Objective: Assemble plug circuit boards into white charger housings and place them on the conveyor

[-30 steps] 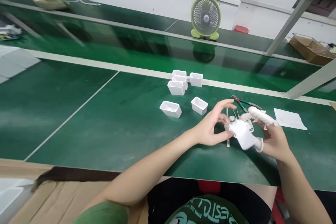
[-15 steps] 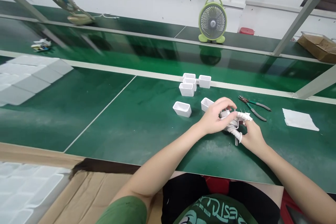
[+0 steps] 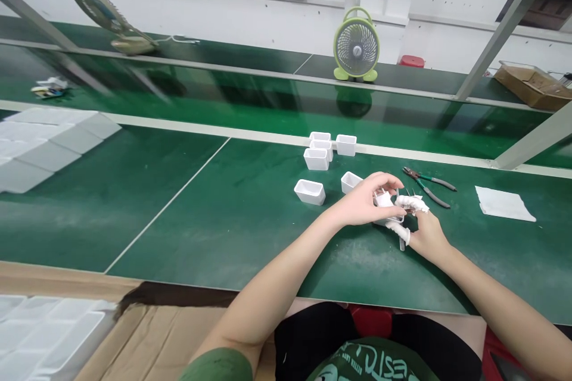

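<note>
Right grip is pinched on a white tub, just above the table or on it; I can't tell which. My right hand has the tub's right end between wrapped thumb and index finger, white wraps on both. My left hand arches over from the left: palm down, fingers curved past the far side, thumb across toward the right end. Can't tell what the left grip has clenched, if anything; fingertips partly hidden. Small white piece sits between left thumb and fingers. Thin strip pokes out below my right thumb.

Left forearm runs up from lower left, right one from lower right; they meet right of centre.

Around me: open tub just behind the left hand, another left of it, more small tubs behind. Pliers beyond the right hand, handles spread. White sheet farther right. Green fan on the back shelf.
</note>
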{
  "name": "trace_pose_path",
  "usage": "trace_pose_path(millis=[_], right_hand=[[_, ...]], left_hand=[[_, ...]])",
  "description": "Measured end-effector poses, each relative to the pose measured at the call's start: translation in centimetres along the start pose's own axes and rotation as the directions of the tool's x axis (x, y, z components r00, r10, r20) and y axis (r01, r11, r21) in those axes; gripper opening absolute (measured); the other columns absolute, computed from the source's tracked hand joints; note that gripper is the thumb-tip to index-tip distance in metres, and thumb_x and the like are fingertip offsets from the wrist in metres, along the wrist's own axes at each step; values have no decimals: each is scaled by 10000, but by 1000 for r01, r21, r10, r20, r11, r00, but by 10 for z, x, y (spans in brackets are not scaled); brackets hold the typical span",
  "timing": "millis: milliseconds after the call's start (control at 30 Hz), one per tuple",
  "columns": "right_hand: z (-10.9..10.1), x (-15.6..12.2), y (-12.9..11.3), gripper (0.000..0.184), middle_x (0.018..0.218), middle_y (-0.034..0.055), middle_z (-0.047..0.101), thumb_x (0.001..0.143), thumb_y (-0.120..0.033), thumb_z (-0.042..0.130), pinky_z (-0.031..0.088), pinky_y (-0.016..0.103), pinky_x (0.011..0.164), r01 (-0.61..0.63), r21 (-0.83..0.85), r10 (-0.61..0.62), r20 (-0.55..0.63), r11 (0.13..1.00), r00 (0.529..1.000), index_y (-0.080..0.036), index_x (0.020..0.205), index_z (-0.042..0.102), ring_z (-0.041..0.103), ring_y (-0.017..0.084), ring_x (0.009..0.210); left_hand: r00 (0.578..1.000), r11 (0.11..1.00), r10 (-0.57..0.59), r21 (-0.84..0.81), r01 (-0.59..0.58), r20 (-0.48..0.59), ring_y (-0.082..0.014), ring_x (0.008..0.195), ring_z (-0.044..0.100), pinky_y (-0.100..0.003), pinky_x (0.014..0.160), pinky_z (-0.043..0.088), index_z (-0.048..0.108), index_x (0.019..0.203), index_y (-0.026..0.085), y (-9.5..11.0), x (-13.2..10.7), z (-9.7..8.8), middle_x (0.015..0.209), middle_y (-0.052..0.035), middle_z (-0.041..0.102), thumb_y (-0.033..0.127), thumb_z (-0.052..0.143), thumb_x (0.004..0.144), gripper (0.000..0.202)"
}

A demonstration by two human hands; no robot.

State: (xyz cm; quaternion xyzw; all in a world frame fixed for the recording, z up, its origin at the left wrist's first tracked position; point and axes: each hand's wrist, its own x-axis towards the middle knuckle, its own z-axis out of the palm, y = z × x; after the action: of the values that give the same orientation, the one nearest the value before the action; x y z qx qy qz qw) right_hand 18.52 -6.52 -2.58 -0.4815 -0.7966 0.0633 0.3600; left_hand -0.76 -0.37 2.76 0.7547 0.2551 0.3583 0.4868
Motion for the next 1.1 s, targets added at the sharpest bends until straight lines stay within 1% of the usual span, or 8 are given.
trace_pose_path(millis=[100, 267, 333, 500, 633, 833, 967, 1100], right_hand=[[-2, 1, 1, 329, 1056, 129, 655, 891, -354, 592, 579, 424, 770, 40, 5, -40, 1, 999, 999, -199, 1170, 510, 670, 285, 936], [-10, 7, 1, 355, 1044, 104, 600, 871, -227, 585, 559, 391, 761, 189, 91, -195, 65, 978, 979, -222, 1206, 468, 630, 254, 911], [-12, 9, 1, 343, 1035, 95, 586, 872, -207, 577, 555, 374, 740, 226, 112, -236, 81, 968, 968, -232, 1197, 472, 619, 247, 896], [-14, 11, 2, 303, 1037, 96, 564, 896, -205, 556, 551, 344, 718, 238, 107, -251, 129, 965, 959, -233, 1193, 500, 608, 240, 891], [-14, 12, 3, 382, 1097, 112, 556, 906, -185, 564, 542, 368, 778, 304, 111, -314, 86, 946, 946, -247, 1273, 479, 587, 254, 972], [-14, 14, 0, 414, 1064, 108, 566, 897, -180, 586, 543, 382, 773, 288, 117, -299, 96, 951, 949, -260, 1289, 478, 592, 251, 943], [-14, 13, 0, 457, 1130, 126, 556, 894, -176, 585, 539, 402, 817, 286, 116, -299, 112, 951, 948, -259, 1326, 457, 587, 263, 998], [-15, 11, 1, 444, 1141, 127, 568, 899, -206, 589, 546, 390, 824, 269, 98, -280, 124, 958, 952, -250, 1319, 452, 599, 263, 1009]], left_hand=[[998, 996, -13, 90, 8, 59, -215, 988, 575, -340, 859, 465, 602, 1039, 183, 3, 0, 1, 1038, -60, 601, 307, 809, 674, 438], [990, 991, -25, 137, 6, 140, -189, 875, 612, -300, 768, 457, 577, 1077, 201, 5, 0, 2, 974, -25, 639, 345, 779, 712, 442], [989, 986, -4, 163, -20, 150, -193, 891, 606, -298, 772, 449, 572, 1074, 198, 4, 1, 1, 965, -24, 631, 352, 779, 711, 446], [981, 975, 21, 213, -63, 193, -209, 957, 564, -307, 793, 446, 552, 1038, 195, 2, 1, -3, 1030, -47, 587, 369, 782, 704, 441], [988, 967, 25, 246, -62, 153, -208, 950, 539, -309, 782, 454, 526, 1076, 196, 5, -1, -9, 1043, -54, 558, 386, 818, 652, 548], [981, 924, 67, 360, -130, 182, -166, 798, 531, -274, 686, 410, 565, 822, 174, 5, 1, -16, 847, -5, 550, 337, 795, 690, 311], [979, 913, 95, 376, -159, 181, -171, 810, 548, -272, 695, 404, 581, 816, 171, 2, 2, -16, 840, -12, 580, 350, 781, 714, 287], [972, 910, 129, 366, -195, 197, -180, 813, 547, -276, 693, 407, 590, 852, 165, -1, 3, -16, 850, -22, 577, 416, 801, 679, 371]])
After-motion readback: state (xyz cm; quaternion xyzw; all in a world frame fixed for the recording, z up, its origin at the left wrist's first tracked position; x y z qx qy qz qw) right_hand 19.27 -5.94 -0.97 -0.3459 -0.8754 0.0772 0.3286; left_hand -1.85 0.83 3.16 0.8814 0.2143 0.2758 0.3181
